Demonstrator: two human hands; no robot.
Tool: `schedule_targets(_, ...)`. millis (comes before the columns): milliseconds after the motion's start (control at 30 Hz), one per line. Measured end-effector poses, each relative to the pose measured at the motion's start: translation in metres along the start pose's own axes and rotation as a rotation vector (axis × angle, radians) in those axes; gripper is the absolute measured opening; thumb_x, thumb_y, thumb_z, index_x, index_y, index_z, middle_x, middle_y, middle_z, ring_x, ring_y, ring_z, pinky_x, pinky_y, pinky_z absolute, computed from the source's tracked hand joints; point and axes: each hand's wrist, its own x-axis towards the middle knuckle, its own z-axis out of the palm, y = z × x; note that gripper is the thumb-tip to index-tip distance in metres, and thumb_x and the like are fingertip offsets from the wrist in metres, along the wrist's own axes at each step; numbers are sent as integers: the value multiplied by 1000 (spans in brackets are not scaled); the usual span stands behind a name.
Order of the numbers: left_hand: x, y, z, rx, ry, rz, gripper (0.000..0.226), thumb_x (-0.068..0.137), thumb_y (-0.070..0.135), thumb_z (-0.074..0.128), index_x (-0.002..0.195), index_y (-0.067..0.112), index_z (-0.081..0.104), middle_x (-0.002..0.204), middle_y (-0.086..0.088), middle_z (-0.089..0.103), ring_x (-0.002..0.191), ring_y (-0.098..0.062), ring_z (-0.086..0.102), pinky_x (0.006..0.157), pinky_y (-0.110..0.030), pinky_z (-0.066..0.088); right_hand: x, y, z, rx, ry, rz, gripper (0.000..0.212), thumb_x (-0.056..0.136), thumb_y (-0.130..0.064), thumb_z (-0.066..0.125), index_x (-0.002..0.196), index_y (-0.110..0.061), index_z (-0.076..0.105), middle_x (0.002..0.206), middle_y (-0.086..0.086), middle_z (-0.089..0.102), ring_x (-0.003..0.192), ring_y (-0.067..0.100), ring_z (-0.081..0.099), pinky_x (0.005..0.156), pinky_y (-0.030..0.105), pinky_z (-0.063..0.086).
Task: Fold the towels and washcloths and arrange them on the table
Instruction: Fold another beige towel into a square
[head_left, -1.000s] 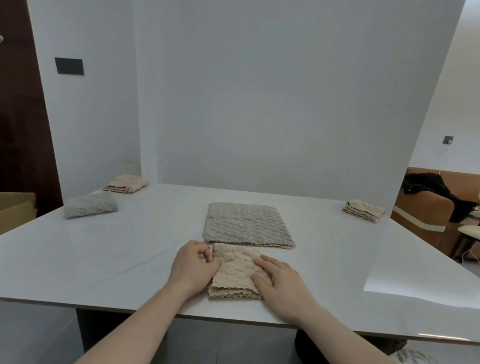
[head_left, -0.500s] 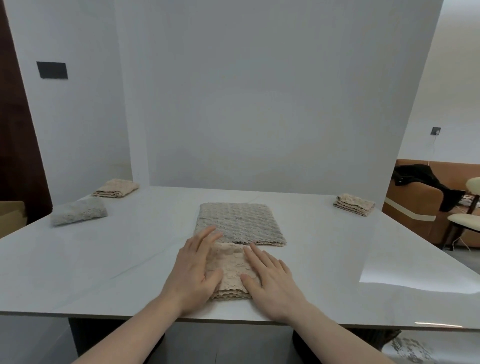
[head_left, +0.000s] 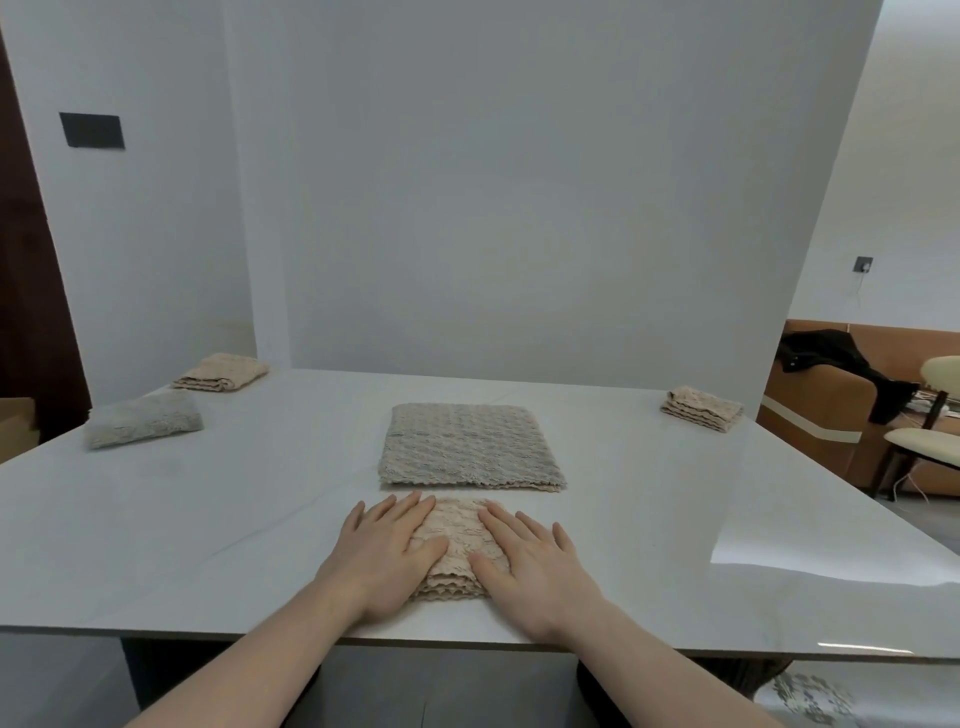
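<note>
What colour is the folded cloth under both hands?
Beige folded washcloth, wavy texture; head view.

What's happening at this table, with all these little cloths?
A person is folding towels and washcloths. Both hands, the left hand and the right hand, lie flat with fingers spread on a folded beige washcloth near the front edge of the white table. Just behind it lies a larger folded grey towel. Three more folded cloths sit near the far corners: two on the left, one on the right.

A home living room: a brown sofa (head_left: 831, 415) with dark clothing (head_left: 836, 364) thrown over it, cream chairs (head_left: 930, 441) beside.
</note>
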Motion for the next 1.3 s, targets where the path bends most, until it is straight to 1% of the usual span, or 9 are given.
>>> schedule_targets(267, 2, 1, -4, -157, 76, -135, 58, 104, 55, 24, 155, 32, 38, 164, 16, 29, 154, -10, 18, 127, -43, 1, -1, -1, -1, -8, -4, 8, 70, 98, -63, 25, 162, -39, 12, 169, -24, 5, 157, 10, 6, 128, 50, -2)
schedule_targets(467, -3, 3, -4, -24, 206, -213, 59, 93, 53, 38, 144, 25, 48, 150, 8, 49, 142, -17, 38, 125, -43, 16, -8, -1, -6, 116, 114, 80, 80, 94, -66, 33, 163, -29, 16, 168, -15, 19, 154, 6, 17, 129, 41, 5)
schedule_targets(600, -6, 6, -8, 8, 185, -230, 67, 87, 65, 31, 137, 26, 51, 149, 8, 48, 141, -19, 36, 125, -45, 15, -8, -1, -9, 110, 144, 117, 71, 97, -63, 27, 157, -27, 33, 164, -13, 30, 151, 5, 23, 128, 39, 9)
schedule_targets(700, -5, 4, -8, -48, 169, -207, 70, 75, 70, 23, 125, 29, 50, 135, 11, 53, 132, -16, 40, 121, -40, 23, -8, -2, -7, 81, 131, 126, 66, 97, -63, 31, 154, -30, 36, 162, -17, 28, 151, 4, 21, 128, 37, 6)
schedule_targets(767, -3, 1, -8, -92, 160, -186, 74, 74, 70, 26, 134, 31, 47, 140, 15, 49, 134, -13, 36, 120, -37, 24, -8, -2, -8, 78, 121, 118, 59, 96, -63, 35, 148, -34, 38, 160, -21, 27, 150, 0, 19, 128, 35, 5)
schedule_targets(867, 0, -2, -7, -129, 141, -161, 78, 73, 65, 28, 144, 37, 44, 150, 24, 37, 142, -4, 25, 122, -32, 18, -5, 1, -8, 106, 92, 120, 36, 94, -65, 39, 123, -43, 40, 158, -28, 24, 149, -6, 15, 128, 32, 1)
schedule_targets(1033, 3, -4, -6, -211, 130, -177, 53, 70, 59, 39, 115, 44, 62, 140, 37, 36, 135, 4, 27, 118, -29, 20, 3, 6, -4, 194, 93, 119, 27, 83, -70, 35, 91, -48, 46, 146, -39, 28, 148, -12, 13, 127, 30, 2)
schedule_targets(1200, 5, -4, -8, -243, 79, -241, 41, 75, 53, 53, 111, 42, 69, 137, 31, 43, 138, 0, 30, 118, -32, 22, 5, 9, -4, 298, 108, 129, 17, 88, -58, 52, 102, -49, 57, 142, -39, 39, 146, -12, 20, 127, 30, 6)
schedule_targets(1300, 8, 2, -23, -261, -61, -331, 36, 78, 53, 55, 103, 34, 73, 144, 25, 40, 142, -9, 29, 121, -36, 22, 12, 5, -21, 383, -11, 201, 10, 90, -45, 63, 98, -47, 59, 141, -33, 44, 145, -7, 24, 126, 31, 7)
